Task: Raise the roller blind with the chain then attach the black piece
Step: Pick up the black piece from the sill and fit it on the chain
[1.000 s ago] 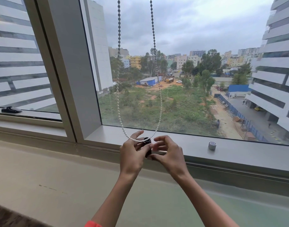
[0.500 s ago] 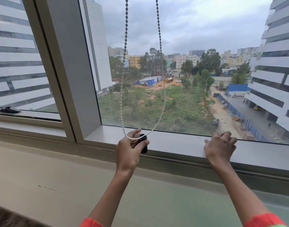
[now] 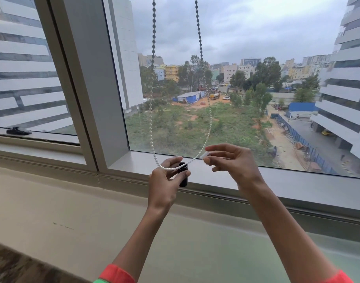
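Overcast city beyond grey-framed window [image 3: 89, 99]

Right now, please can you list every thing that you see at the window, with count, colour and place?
bead chain: one loop, white, hanging before the glass, its bottom at the hands
black piece: one, black, on the bottom of the chain loop, in the left hand
small white piece: one, white, pinched in the right hand beside the chain
window sill: one, grey, below the big pane
window frame post: one, grey, between the two panes
dark handle: one, black, on the left window's lower rail
left hand: one, fingers closed on the black piece
right hand: one, fingers pinching the small white piece
sleeves: two, red, at the bottom edge
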